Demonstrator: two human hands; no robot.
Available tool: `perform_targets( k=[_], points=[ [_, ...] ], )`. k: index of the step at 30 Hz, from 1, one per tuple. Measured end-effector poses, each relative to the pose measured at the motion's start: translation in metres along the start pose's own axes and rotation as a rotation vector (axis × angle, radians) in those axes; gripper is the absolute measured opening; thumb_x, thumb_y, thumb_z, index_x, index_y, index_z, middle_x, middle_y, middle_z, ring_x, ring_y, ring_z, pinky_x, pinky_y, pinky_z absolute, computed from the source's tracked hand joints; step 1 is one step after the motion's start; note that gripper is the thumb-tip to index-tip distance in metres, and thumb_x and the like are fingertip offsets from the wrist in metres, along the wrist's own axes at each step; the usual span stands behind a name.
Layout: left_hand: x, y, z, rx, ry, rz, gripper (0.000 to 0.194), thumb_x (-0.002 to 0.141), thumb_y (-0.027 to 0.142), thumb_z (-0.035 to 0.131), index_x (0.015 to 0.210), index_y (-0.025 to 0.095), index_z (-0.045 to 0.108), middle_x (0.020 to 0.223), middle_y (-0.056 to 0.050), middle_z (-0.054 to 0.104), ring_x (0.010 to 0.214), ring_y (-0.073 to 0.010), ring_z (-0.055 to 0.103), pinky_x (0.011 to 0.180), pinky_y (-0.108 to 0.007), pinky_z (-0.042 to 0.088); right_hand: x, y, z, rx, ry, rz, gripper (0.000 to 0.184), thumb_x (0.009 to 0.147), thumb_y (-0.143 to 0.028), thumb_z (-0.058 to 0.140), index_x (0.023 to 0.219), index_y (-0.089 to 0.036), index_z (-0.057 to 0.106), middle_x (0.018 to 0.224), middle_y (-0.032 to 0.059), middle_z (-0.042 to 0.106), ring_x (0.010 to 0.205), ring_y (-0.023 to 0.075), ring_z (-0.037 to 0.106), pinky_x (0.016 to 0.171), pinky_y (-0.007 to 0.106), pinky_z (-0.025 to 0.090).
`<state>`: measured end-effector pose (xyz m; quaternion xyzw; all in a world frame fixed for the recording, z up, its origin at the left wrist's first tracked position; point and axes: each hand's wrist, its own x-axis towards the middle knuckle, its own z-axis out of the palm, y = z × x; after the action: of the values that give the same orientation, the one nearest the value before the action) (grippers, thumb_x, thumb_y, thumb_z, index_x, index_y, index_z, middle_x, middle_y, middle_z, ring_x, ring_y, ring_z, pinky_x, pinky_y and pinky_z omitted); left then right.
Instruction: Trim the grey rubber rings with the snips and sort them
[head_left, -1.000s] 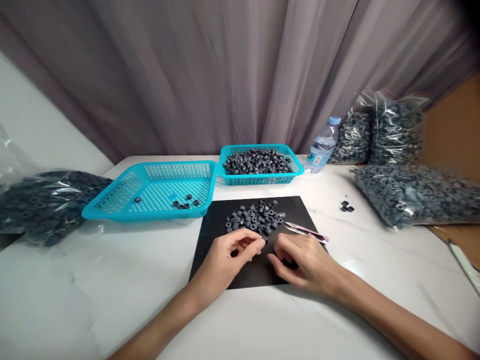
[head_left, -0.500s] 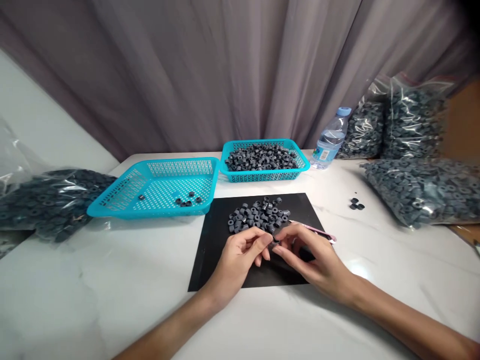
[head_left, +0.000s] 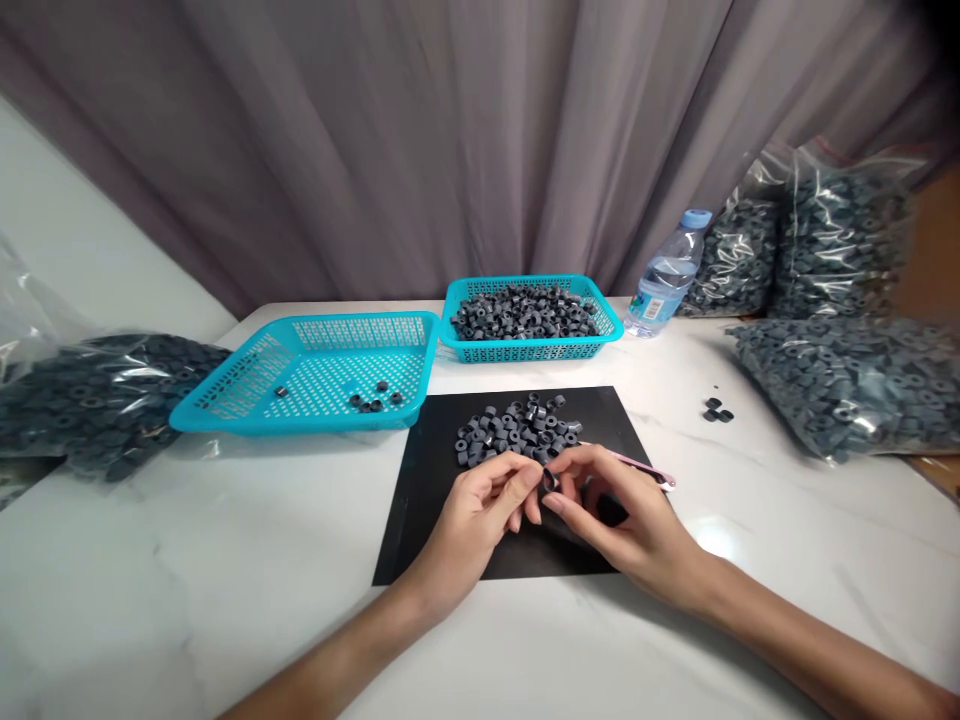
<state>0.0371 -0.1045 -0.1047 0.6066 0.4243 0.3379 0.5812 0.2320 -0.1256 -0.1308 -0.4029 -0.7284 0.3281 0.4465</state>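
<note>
Between the fingertips of both hands is a small dark ring-shaped part [head_left: 550, 481], its opening facing me. My left hand [head_left: 491, 502] pinches its left side with thumb and forefinger. On the other side, the thumb and fingers of my right hand [head_left: 615, 500] close on it. Both hands are above a black mat [head_left: 427, 500]. A pile of grey ring-shaped parts [head_left: 514, 430] lies on the mat just beyond my fingers. Partly hidden behind my right hand is a slim pink tool [head_left: 645, 467]; its kind is unclear.
A blue basket [head_left: 300, 422] at left holds several ring parts; another blue basket [head_left: 532, 352] behind the mat is full. A water bottle [head_left: 664, 280] stands back right. Bags of parts lie left [head_left: 112, 400] and right [head_left: 847, 390]. Several loose rings [head_left: 718, 411] sit right.
The ring between my fingers has turned, so its opening shows more clearly. Both hands stay nearly in place, and the view has shifted slightly.
</note>
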Motion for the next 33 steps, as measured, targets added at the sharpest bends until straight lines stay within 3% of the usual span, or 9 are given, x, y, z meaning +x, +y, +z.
perform_targets(
  k=[11, 19, 26, 33],
  points=[
    [0.000, 0.003, -0.005, 0.045, -0.037, 0.001, 0.031, 0.100, 0.045, 0.054, 0.093, 0.017, 0.065, 0.073, 0.000, 0.057, 0.062, -0.0106, 0.047, 0.053, -0.022, 0.035, 0.003, 0.004, -0.001, -0.160, 0.022, -0.051, 0.014, 0.104, -0.031, 0.052, 0.112, -0.022, 0.059, 0.097, 0.0044, 0.068, 0.076, 0.0136, 0.061, 0.066, 0.027, 0.050],
    [-0.001, 0.007, -0.005, 0.016, -0.063, -0.003, 0.035, 0.101, 0.045, 0.050, 0.088, 0.015, 0.062, 0.077, -0.001, 0.058, 0.062, -0.0109, 0.049, 0.053, -0.022, 0.038, 0.003, 0.001, -0.003, -0.158, 0.034, -0.092, 0.009, 0.104, -0.027, 0.052, 0.107, -0.022, 0.058, 0.091, 0.0021, 0.066, 0.073, 0.0127, 0.059, 0.065, 0.026, 0.048],
    [-0.006, 0.010, -0.005, 0.045, -0.015, -0.004, 0.030, 0.097, 0.044, 0.059, 0.092, 0.015, 0.065, 0.075, 0.002, 0.050, 0.063, -0.0095, 0.045, 0.059, -0.023, 0.038, 0.001, -0.006, 0.002, -0.083, 0.024, -0.080, 0.007, 0.103, -0.025, 0.053, 0.103, -0.021, 0.059, 0.086, 0.0013, 0.063, 0.070, 0.0127, 0.056, 0.063, 0.027, 0.046],
    [-0.005, 0.010, -0.011, 0.025, -0.018, 0.000, 0.031, 0.095, 0.045, 0.064, 0.103, 0.015, 0.066, 0.073, 0.003, 0.053, 0.060, -0.0083, 0.045, 0.058, -0.022, 0.036, 0.004, -0.008, 0.004, -0.048, 0.014, -0.056, 0.018, 0.104, -0.026, 0.048, 0.119, -0.021, 0.057, 0.098, 0.0055, 0.067, 0.080, 0.0154, 0.062, 0.066, 0.028, 0.048]
  ],
)
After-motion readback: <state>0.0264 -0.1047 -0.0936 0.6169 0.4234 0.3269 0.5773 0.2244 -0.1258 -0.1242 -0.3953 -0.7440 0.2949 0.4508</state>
